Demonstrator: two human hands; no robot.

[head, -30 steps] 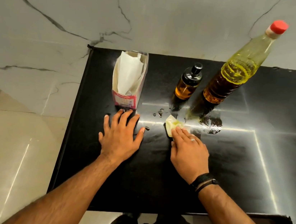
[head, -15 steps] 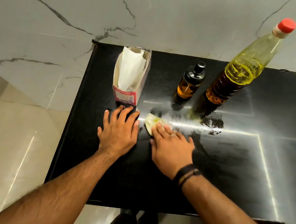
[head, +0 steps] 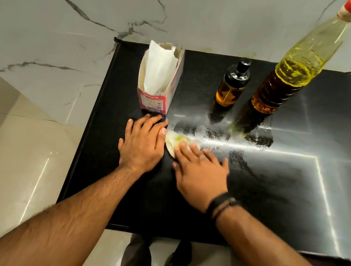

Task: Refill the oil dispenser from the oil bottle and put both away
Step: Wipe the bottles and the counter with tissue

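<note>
1. We are noting the tissue box (head: 159, 81) standing upright on the black countertop (head: 272, 201), just beyond the left fingertips, with white tissue rising from its open top.
2. We are finding the left hand (head: 142, 143) lying palm down on the countertop, fingers straight and slightly spread, holding nothing; its fingertips are reaching almost to the foot of the box.
3. We are observing an oil-stained tissue wad (head: 177, 141) lying flat just beside the left hand, partly under the right fingertips.
4. We are recording the right hand (head: 201, 173) pressing on that wad with extended fingers, not curled round it; a dark band is sitting at its wrist. The hand is slightly blurred.
5. We are seeing smeared oil streaks (head: 212, 135) just beyond the right fingertips.
6. We are locating the oil dispenser (head: 232, 84), black-capped and upright, farther beyond those fingertips.
7. We are locating the oil bottle (head: 294, 70), red-capped and upright, just to the right of the dispenser.
</note>
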